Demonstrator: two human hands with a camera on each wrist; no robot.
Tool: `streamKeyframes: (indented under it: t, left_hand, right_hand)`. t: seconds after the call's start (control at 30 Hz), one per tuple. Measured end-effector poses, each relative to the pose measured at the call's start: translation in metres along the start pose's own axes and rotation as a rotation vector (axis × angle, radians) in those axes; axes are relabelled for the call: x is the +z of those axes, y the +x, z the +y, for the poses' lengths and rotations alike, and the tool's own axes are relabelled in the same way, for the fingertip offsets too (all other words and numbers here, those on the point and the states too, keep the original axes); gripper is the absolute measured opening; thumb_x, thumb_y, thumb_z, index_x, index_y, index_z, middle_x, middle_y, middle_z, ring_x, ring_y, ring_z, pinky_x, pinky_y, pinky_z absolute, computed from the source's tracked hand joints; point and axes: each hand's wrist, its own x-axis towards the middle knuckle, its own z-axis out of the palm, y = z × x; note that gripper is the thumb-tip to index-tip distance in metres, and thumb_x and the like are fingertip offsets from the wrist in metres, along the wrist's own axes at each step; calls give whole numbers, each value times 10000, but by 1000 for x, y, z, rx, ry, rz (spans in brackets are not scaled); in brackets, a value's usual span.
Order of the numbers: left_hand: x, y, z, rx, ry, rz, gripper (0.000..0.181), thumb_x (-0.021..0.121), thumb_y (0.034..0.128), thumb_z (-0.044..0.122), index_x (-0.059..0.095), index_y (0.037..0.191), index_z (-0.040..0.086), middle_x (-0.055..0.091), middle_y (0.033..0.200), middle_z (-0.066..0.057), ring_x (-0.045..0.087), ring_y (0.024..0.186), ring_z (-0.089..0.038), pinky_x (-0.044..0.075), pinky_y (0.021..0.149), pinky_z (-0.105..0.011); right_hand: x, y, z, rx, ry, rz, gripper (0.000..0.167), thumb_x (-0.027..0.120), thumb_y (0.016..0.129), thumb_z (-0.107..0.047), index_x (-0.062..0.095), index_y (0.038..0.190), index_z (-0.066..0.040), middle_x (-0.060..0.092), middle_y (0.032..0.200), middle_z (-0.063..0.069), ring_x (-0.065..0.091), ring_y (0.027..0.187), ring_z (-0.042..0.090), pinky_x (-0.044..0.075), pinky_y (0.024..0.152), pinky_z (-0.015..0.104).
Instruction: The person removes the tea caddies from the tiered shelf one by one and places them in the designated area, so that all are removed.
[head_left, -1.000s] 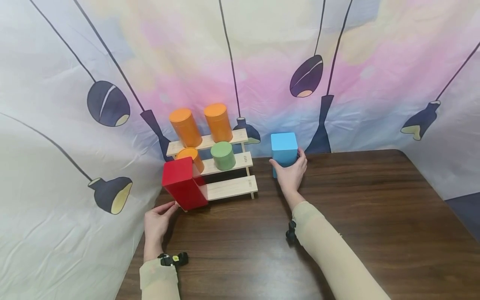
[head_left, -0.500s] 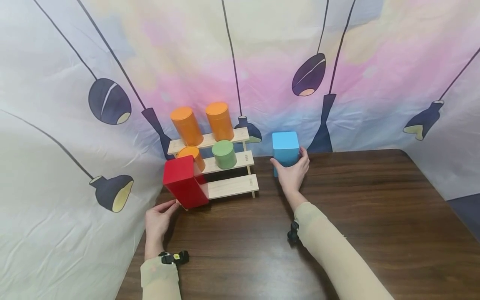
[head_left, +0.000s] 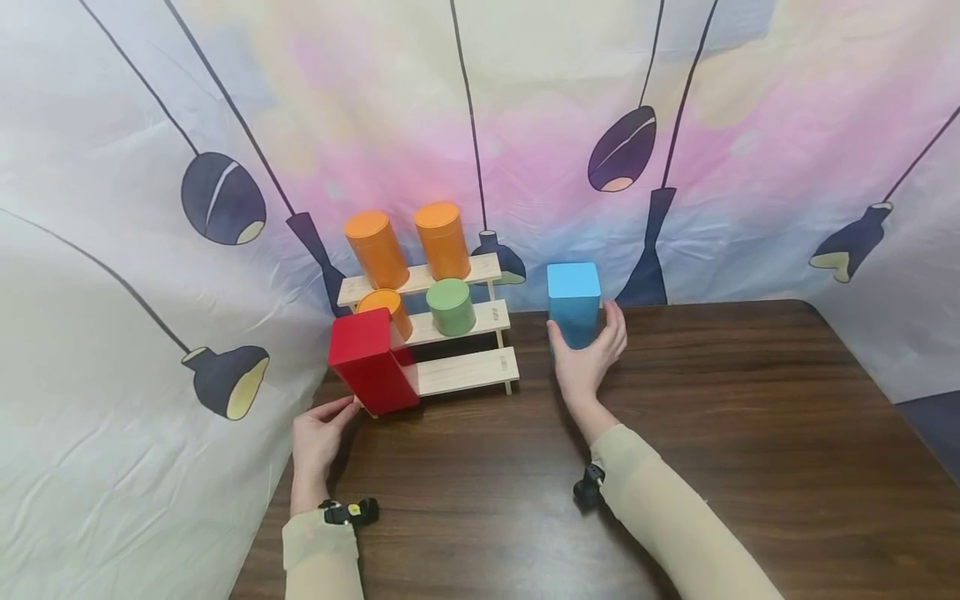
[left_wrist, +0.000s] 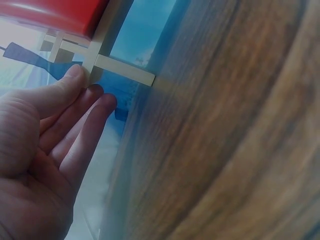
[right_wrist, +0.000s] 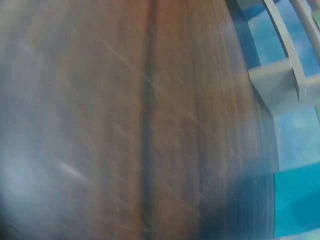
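Observation:
In the head view my left hand (head_left: 317, 442) reaches the lower left end of a three-step wooden display shelf (head_left: 468, 372). The left wrist view shows its thumb and fingertips pinching the edge of a wooden slat (left_wrist: 95, 60). A red box (head_left: 375, 367) stands tilted-looking on the lowest step, just above that hand. At the back of the table, a blue box (head_left: 573, 304) stands upright. My right hand (head_left: 588, 367) is spread around its near side, thumb at the left, fingers apart from its right side. The right wrist view shows the teal box side (right_wrist: 300, 202) but no hand.
Two orange canisters (head_left: 377, 250) stand on the top step. The middle step bears a shorter orange canister (head_left: 386, 307) and a green canister (head_left: 451, 308). A lamp-printed cloth (head_left: 525, 125) hangs behind the brown wooden table (head_left: 465, 500).
My right hand has loosened from the blue box, its fingers moving off to the right and slightly back. My left hand keeps its place at the shelf. The head view has shifted slightly.

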Motion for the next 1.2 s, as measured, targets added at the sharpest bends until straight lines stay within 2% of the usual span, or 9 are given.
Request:
streamKeyframes:
  t: [0.1,0.2,0.3,0.47,0.67,0.87,0.9,1.07,1.2]
  left_hand:
    - [0,0,0,3,-2,3,395,817,979,325,792,1253,43,757,1243,-198,629,1209,-344,461,1051,-512]
    - [0,1,-1,5,3,5,397,822,975,328,794,1251,43,759,1240,-192,630,1211,-335,462,1037,-492]
    - [2,2,-1,29,12,16,368,830,971,301,803,1228,39,772,1208,-180,655,1181,-317,486,998,-430]
    - [2,6,-3,88,30,39,307,838,965,256,822,1178,36,794,1140,-153,691,1118,-269,514,915,-304]
    - [-1,4,-3,67,23,19,361,835,967,299,809,1209,32,784,1170,-173,684,1146,-300,505,946,-361]
    - [-1,4,-4,48,26,8,382,829,970,316,802,1226,35,775,1192,-186,672,1162,-323,498,974,-408]
    - [-2,4,-4,50,30,8,383,828,970,316,801,1226,32,776,1190,-185,670,1166,-326,497,972,-411]
    - [-1,4,-2,57,32,21,352,828,971,284,805,1216,31,777,1183,-188,664,1168,-323,491,979,-399]
    - [0,2,0,46,33,16,352,825,974,277,801,1226,32,772,1195,-195,666,1166,-340,488,988,-415]
  right_hand:
    - [0,-9,-4,-91,66,-49,840,927,854,-253,479,1556,-144,420,1606,32,293,1496,256,266,1219,554]
    - [1,-18,-11,-122,139,-128,809,918,859,-194,498,1547,-117,455,1576,51,341,1471,259,328,1174,581]
    - [4,-27,-18,-99,213,-215,794,910,858,-119,503,1538,-71,480,1550,91,390,1443,273,370,1101,594]
    - [14,-43,-33,-52,305,-339,763,868,847,39,493,1512,39,518,1497,252,466,1370,410,403,998,648]
    - [15,-63,-71,-8,373,-513,675,823,852,112,505,1447,135,568,1401,340,510,1277,532,434,971,749]
    - [30,-76,-61,11,345,-708,704,881,888,-96,532,1493,-15,628,1416,206,554,1304,459,514,979,568]
    - [34,-77,-57,16,345,-742,724,890,886,-121,526,1507,-38,628,1429,187,558,1312,438,519,985,558]
    - [46,-82,-69,45,356,-888,778,900,882,-160,495,1538,-59,598,1474,182,568,1345,367,522,1038,574]
    - [56,-88,-75,56,374,-971,805,903,882,-188,477,1556,-78,562,1516,192,544,1384,384,515,1082,550]
